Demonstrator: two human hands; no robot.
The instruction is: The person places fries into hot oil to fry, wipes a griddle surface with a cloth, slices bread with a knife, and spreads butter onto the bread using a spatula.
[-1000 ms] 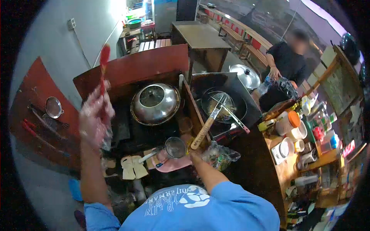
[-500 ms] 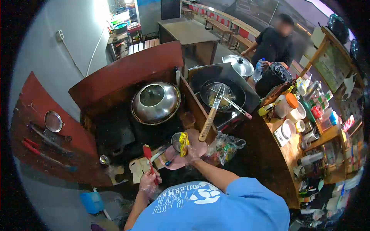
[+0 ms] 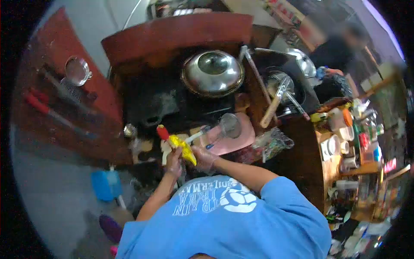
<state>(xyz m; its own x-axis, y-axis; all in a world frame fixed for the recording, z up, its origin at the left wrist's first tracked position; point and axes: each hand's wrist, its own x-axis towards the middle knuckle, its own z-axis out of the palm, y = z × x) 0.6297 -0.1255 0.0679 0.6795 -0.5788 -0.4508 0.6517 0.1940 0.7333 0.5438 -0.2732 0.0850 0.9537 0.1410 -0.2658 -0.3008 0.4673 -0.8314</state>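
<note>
My left hand (image 3: 174, 162), in a clear plastic glove, is closed on a red-headed utensil (image 3: 162, 132) that points up and away from my body. A shiny yellow packet (image 3: 183, 149) lies across the utensil, between both hands. My right hand (image 3: 204, 158), gloved too, has its fingers closed at the packet's lower right side. Beyond the hands, a strainer (image 3: 230, 125) rests on a pink board (image 3: 239, 144). A white handle (image 3: 195, 135) lies left of the strainer.
A domed metal lid (image 3: 215, 73) covers a pan behind the hands. To its right, a whisk (image 3: 282, 86) rests over a wok. A plastic bag (image 3: 276, 144) lies right of the board. Jars and containers (image 3: 340, 118) stand at right. Another person (image 3: 332, 54) is at upper right.
My right hand has moved left with the yellow packet, bringing it to the red utensil in my left hand. The view has tilted down; the lid and board appear farther right.
</note>
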